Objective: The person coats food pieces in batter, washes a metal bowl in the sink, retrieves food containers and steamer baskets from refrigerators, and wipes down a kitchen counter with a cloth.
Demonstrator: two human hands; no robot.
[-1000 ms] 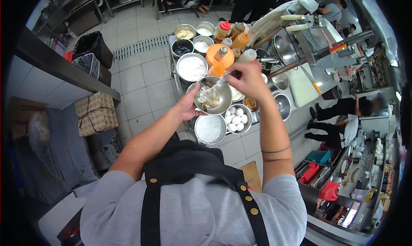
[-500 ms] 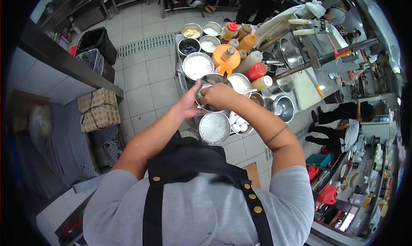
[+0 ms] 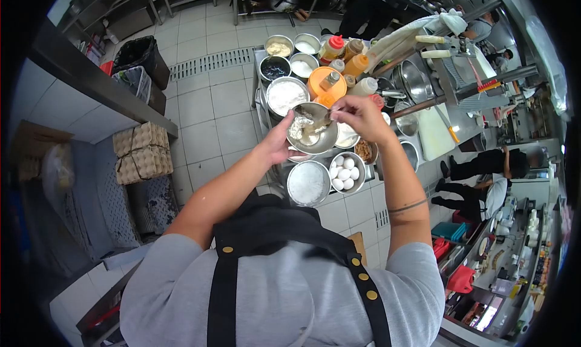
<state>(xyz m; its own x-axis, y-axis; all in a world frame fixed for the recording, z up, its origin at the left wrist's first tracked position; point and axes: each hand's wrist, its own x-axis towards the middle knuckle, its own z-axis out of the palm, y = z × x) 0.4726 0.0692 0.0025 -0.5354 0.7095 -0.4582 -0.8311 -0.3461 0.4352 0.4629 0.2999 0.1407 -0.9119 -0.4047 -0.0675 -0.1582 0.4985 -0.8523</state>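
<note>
My left hand [image 3: 278, 141] grips the left side of a metal bowl [image 3: 325, 142], thumb up at its rim. White, clumpy stuff [image 3: 300, 128] lies inside the bowl. At the right rim, my right hand [image 3: 361, 118] has its fingers pinched together. A brownish, thin thing [image 3: 325, 122] runs from those fingertips into the bowl; its kind is too small to tell. Below the bowl stand a pot of white powder [image 3: 307, 183] and a pot of white eggs [image 3: 344, 172]. A larger pot of white powder [image 3: 287, 95] is just above it on the left.
Sauce bottles [image 3: 357, 65] crowd behind the bowl, beside an orange lid [image 3: 327, 84]. A white cutting board [image 3: 437, 131] lies to the right. Stacked egg trays [image 3: 143, 153] and a black bin [image 3: 141, 62] are at left. Several people stand farther off.
My right hand has come up out of the bowl to its right rim, uncovering the white contents. The bowl, in my left hand, appears slightly farther right as the view shifts.
</note>
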